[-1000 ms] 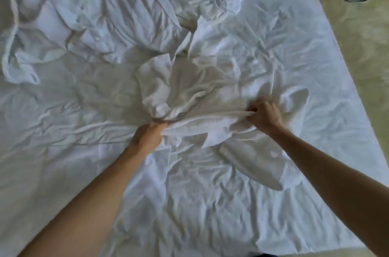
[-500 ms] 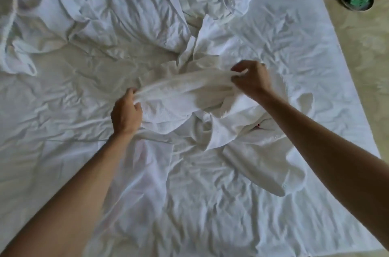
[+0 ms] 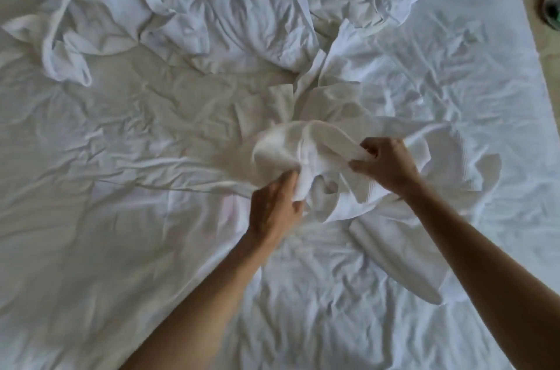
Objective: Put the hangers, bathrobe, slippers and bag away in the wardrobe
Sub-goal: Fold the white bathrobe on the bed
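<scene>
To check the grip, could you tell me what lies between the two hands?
In the head view, a bunched fold of the white bathrobe spans from the left hand to the right hand.

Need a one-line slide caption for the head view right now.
Both hands, left hand and right hand, grip a bunched white bathrobe lifted above the rumpled bed sheet.

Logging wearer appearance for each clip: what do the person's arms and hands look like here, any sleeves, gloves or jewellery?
Both forearms enter from the bottom edge and are bare as far as the frame shows; no sleeves are visible. The left hand and right hand wear no gloves. No watch, bracelet or ring is visible on the wrists or the fingers that show, though the picture is slightly blurred.
</scene>
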{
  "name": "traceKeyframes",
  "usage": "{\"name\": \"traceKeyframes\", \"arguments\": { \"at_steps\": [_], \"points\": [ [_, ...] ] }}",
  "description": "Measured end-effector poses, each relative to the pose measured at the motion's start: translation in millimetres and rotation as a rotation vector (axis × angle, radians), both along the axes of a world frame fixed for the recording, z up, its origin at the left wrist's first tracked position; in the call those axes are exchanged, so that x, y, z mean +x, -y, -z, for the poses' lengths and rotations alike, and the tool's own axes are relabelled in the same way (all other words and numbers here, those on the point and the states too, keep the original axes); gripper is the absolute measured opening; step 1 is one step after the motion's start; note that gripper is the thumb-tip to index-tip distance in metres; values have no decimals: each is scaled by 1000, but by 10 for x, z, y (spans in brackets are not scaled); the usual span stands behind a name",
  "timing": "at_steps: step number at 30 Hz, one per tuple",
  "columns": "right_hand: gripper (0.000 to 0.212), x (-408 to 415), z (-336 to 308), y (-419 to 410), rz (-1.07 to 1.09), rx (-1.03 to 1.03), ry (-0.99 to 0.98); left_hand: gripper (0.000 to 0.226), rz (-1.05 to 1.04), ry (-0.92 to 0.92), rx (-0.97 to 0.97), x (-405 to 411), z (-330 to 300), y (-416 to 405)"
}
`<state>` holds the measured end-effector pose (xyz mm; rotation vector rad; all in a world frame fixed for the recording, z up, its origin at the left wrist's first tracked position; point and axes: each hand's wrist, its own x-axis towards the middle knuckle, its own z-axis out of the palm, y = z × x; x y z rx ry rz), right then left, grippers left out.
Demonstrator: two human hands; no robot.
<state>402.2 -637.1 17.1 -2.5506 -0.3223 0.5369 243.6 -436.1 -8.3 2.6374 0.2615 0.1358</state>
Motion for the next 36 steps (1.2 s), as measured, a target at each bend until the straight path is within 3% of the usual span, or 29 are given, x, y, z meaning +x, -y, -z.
{"name": "traceKeyframes", "arguments": {
  "at_steps": [2, 8, 10, 13, 15, 18, 23, 25, 28, 36],
  "points": [
    [20, -284, 214, 199, 27, -18, 14, 61, 61, -126, -30, -142, 264, 474],
    [25, -464, 427, 362, 72, 28, 44, 47, 23, -297, -185, -367, 542, 823],
    [39, -516, 360, 352, 25, 83, 25, 34, 31, -198, -216, -439, 382, 710],
    [46, -658, 253, 410, 42, 252, 137, 11, 14, 131, -128, -525, 162, 431],
    [32, -771, 197, 490, 106, 321, 279, 22, -1, 236, -27, -519, 91, 219],
    [22, -846, 181, 653, 144, 277, 480, 47, 39, 193, 96, -396, 84, -78],
    [35, -668, 207, 942, -61, 26, 612, 73, 122, -1, 192, -108, 223, -299],
    [33, -580, 203, 968, -185, -40, 592, 69, 125, -24, 188, -39, 275, -256],
    [47, -451, 248, 912, -374, -117, 513, 61, 112, -3, 181, 5, 279, -158],
    [35, -296, 396, 1033, -550, -1, 604, 60, 133, -113, 306, 30, 304, -197]
  ]
}}
